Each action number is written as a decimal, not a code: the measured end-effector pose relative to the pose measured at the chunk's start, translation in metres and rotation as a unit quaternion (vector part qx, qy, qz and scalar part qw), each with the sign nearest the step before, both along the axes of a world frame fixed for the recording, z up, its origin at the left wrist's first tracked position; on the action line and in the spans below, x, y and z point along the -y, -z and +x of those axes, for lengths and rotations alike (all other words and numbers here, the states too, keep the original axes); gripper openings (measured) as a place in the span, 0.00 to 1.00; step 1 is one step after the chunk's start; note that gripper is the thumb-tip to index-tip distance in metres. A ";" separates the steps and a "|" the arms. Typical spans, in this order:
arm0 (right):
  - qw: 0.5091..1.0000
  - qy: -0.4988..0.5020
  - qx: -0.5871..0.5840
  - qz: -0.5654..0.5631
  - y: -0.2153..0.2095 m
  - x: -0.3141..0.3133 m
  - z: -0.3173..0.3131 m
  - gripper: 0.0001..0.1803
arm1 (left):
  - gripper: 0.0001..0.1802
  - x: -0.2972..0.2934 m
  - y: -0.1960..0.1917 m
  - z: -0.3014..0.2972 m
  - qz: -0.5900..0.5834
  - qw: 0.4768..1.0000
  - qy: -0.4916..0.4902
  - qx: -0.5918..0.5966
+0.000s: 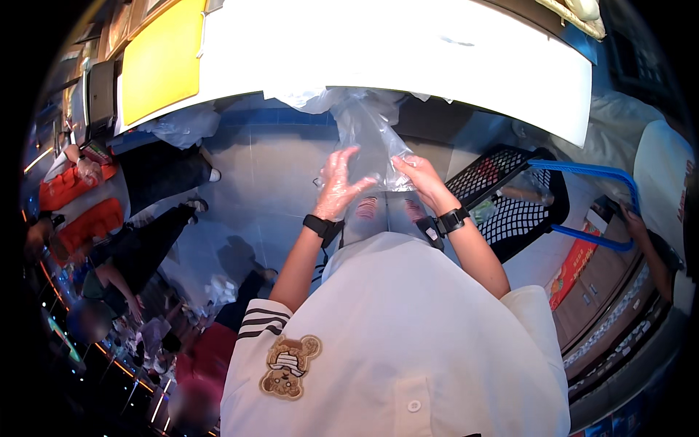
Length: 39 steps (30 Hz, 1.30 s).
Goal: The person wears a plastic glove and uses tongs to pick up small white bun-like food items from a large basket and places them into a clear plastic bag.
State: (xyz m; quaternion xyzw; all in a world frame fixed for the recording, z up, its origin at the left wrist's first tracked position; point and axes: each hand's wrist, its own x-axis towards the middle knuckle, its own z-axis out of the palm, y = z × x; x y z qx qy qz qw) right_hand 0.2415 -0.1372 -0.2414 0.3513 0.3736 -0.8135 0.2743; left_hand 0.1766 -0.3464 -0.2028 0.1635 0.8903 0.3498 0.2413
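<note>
My left hand [341, 182] wears a thin, clear plastic glove. Its fingers are spread, with the thumb reaching toward a clear plastic bag [370, 135]. The bag hangs down in folds from the near edge of the white table [408, 51]. On the bag's right side, my right hand [421, 178] pinches its lower edge between thumb and fingers. No glove shows on this hand. Dark bands circle both wrists. My legs show below the bag, partly hidden by my white shirt.
A black mesh basket [520, 211] with a blue handle [586, 171] stands at my right. A yellow panel [164, 65] lies at the table's left end. More crumpled plastic [186, 125] hangs beneath it. Several people are at the left; another person's arm [644, 244] shows at the right.
</note>
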 end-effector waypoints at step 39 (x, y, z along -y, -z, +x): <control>0.761 -0.204 -0.303 0.536 0.047 0.019 -0.004 0.30 | 0.10 0.153 -0.039 0.132 -0.205 0.924 0.263 0.186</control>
